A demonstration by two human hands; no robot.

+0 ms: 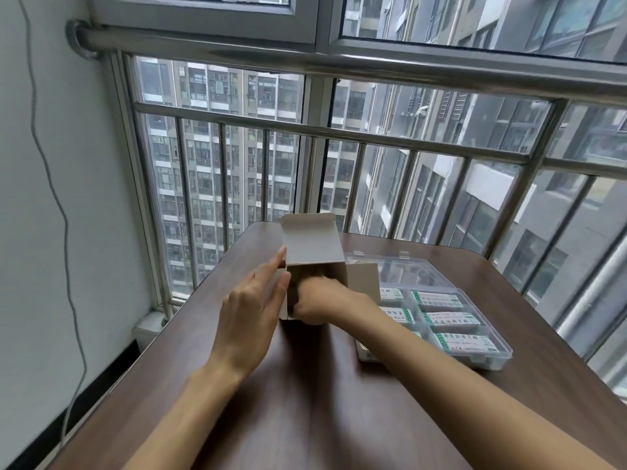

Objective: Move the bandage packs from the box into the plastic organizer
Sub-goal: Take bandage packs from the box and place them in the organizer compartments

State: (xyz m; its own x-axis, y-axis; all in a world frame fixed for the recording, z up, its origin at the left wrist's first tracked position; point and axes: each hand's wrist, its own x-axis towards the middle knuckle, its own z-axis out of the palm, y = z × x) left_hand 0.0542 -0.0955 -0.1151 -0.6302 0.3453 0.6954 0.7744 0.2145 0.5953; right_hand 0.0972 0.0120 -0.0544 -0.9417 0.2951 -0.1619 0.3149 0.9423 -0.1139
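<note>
Here, on a dark wooden worktop (pixel 305 385) beside a railed window (pixel 339 130): a small cardboard box (pixel 315 256), lying with its open mouth toward the camera and the top flap raised. Left hand (pixel 251 313) flat against the left side of the box, fingers (pixel 271 269) straight and pressed together, holding nothing. Right hand (pixel 322 301) reaching into the mouth of the box, its fingers hidden inside, so cannot tell whether spread or pinching something. Just to the right of the box, a clear plastic organizer (pixel 498 354) with the lid open behind it. Several bandage packs (pixel 451 318) with green and white labels already lying flat in its compartments, one pack in each. Contents of the box too dark to see.
</note>
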